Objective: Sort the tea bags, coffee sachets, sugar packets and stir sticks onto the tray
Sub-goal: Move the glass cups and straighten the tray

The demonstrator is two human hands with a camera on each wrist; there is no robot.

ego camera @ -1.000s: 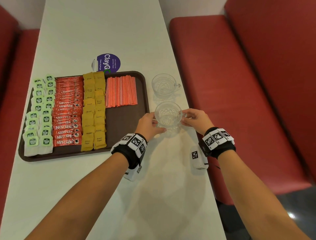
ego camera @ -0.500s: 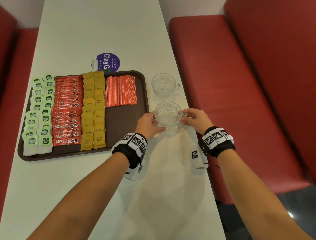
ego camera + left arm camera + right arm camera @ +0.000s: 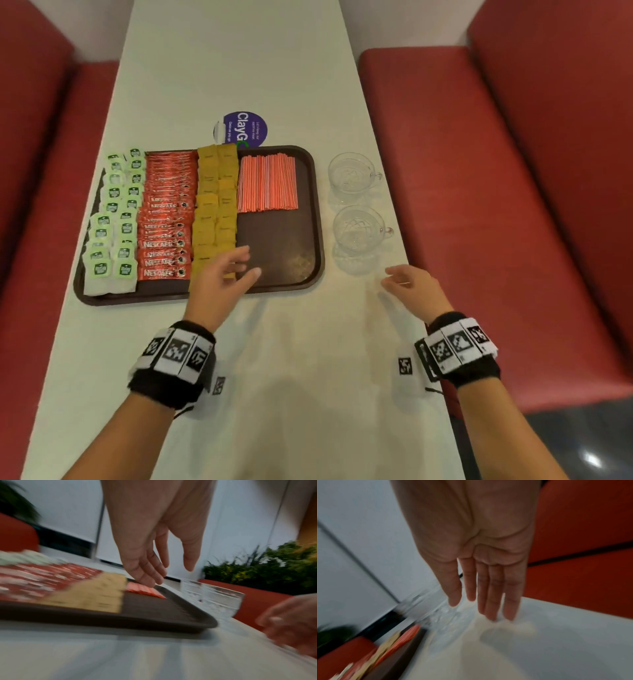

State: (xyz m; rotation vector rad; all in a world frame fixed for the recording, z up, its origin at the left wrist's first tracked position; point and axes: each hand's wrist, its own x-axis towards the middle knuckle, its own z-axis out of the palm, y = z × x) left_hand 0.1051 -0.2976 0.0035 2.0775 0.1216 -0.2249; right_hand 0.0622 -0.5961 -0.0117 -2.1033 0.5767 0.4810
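A brown tray [image 3: 281,240] lies on the white table. It carries green-labelled tea bags [image 3: 113,226] at the left, then red coffee sachets [image 3: 166,219], yellow sugar packets [image 3: 215,205], and orange stir sticks [image 3: 267,183] at the far right. My left hand [image 3: 236,270] hovers over the tray's near edge beside the sugar packets, fingers relaxed and empty. In the left wrist view my left hand [image 3: 171,573] is spread above the tray [image 3: 154,619]. My right hand [image 3: 402,281] is over the table near the closer glass cup [image 3: 358,229], holding nothing. The right wrist view shows my right hand [image 3: 479,605] with straight fingers.
A second glass cup [image 3: 351,174] stands behind the first, right of the tray. A purple round sticker [image 3: 243,128] sits beyond the tray. Red bench seats [image 3: 462,171] flank the table on both sides. The table's right edge runs close to the cups.
Both hands have let go of the nearer glass cup and drawn back. The left hand has swung left over the tray's near edge. The cup now stands alone on the table.
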